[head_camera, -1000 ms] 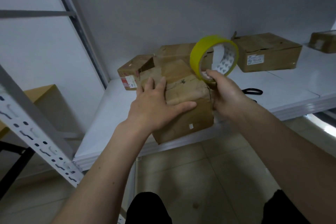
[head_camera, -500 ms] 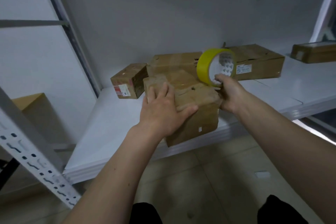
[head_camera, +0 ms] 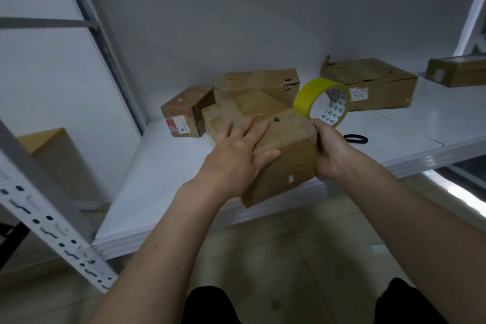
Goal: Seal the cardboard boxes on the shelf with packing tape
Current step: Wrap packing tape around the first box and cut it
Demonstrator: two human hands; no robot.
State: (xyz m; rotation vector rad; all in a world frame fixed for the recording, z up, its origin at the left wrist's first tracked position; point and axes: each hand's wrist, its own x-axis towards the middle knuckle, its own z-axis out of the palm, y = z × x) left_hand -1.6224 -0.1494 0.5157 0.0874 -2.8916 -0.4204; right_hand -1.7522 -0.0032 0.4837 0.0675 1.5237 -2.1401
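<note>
So right now I've got my left hand (head_camera: 234, 155) spread flat and open on top of the box (head_camera: 265, 144) in the middle of the frame, pinning it down, while my right hand (head_camera: 330, 150) is wrapped around the box's right corner with the tape roll (head_camera: 322, 102) pinched in the fingers, roll standing up just above that corner. The box sits at the front edge of the shelf (head_camera: 163, 187) and honestly looks like it's hanging over the lip a bit, so that's the thing I'd watch. Progress-wise: I'd guess I'm mid-strip on this one, but I can't make out a tape line on it, the top is shiny and blurry. Four other boxes wait further back: a small one (head_camera: 184, 113) center-left, a flat one (head_camera: 263, 83) right behind mine, a wide one (head_camera: 373, 81) upper right, and another (head_camera: 457, 71) at the far right edge. Can't tell if any are sealed. Scissors (head_camera: 355, 138) lie just right of my right hand for the cut. Plenty of bare shelf lower left of the box; the upright post (head_camera: 52, 221) at lower left is well clear.
</note>
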